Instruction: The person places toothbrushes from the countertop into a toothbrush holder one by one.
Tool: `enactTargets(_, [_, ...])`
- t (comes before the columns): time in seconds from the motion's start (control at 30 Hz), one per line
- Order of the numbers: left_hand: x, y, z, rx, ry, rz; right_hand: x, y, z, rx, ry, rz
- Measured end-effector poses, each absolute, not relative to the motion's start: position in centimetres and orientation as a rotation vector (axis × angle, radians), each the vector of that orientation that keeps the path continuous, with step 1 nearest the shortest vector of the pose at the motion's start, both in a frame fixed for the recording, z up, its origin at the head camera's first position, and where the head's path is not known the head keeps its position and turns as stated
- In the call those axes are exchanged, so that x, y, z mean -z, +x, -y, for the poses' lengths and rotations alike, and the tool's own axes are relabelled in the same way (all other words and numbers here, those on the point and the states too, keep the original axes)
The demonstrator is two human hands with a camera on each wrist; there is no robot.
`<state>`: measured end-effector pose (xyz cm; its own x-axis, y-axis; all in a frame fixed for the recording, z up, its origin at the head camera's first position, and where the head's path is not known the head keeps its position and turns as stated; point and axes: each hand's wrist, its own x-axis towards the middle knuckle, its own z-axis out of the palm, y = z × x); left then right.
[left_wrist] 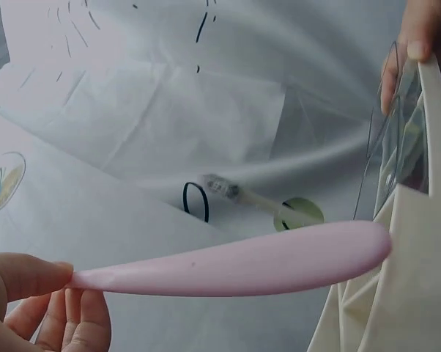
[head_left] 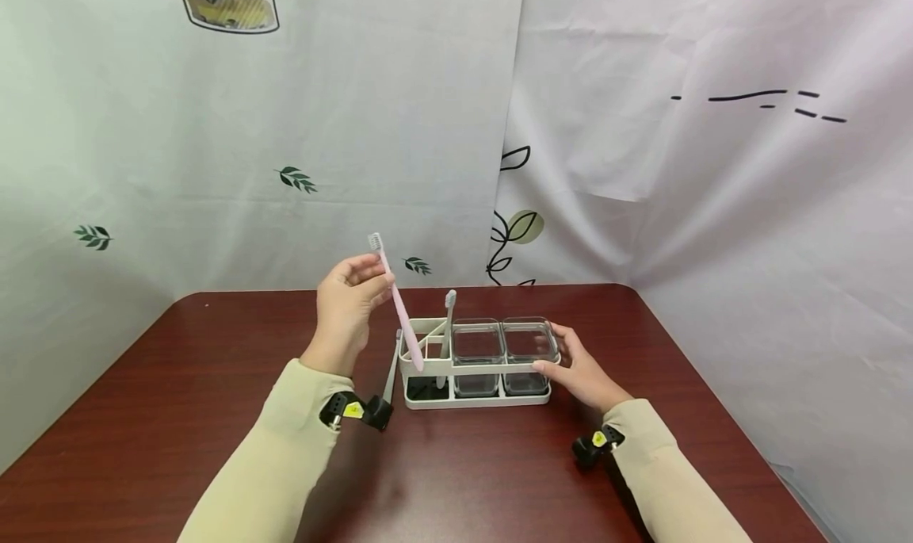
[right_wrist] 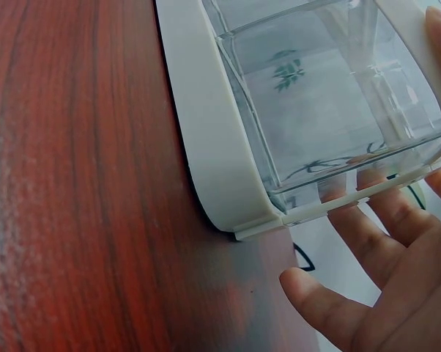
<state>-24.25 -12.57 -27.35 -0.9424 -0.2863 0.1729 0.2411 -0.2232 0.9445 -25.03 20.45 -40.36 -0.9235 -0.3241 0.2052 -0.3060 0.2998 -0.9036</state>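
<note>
My left hand (head_left: 347,305) pinches a pink toothbrush (head_left: 403,317) between thumb and fingers, bristles up and the handle slanting down to the right. In the left wrist view the thick handle end (left_wrist: 301,257) overlaps the white toothbrush holder (left_wrist: 418,257). At the right end of that holder (head_left: 492,369), my right hand (head_left: 581,372) grips the upper rail, thumb in front and fingers behind. Two clear cups (head_left: 476,342) sit in the holder's middle and right slots. A pale grey toothbrush (head_left: 447,329) stands in the left, divided part.
Just left of the holder, another pale toothbrush (head_left: 391,369) shows, partly hidden by the left wrist's camera (head_left: 376,413). Everything rests on a dark red wooden table (head_left: 471,479). Behind its far edge hangs a pale cloth (head_left: 357,131) printed with leaves.
</note>
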Motion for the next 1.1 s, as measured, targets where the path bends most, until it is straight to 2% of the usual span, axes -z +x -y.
enactTargets(0.57, [28.0,-23.9,9.9,2.029,-0.127,1.561,40.5,-25.1,-20.5,1.745,-0.615,-2.508])
enactTargets(1.1, [30.2,-23.6,8.7,1.752,-0.273,1.784,40.5,-25.1,-20.6,1.736,-0.626,-2.515])
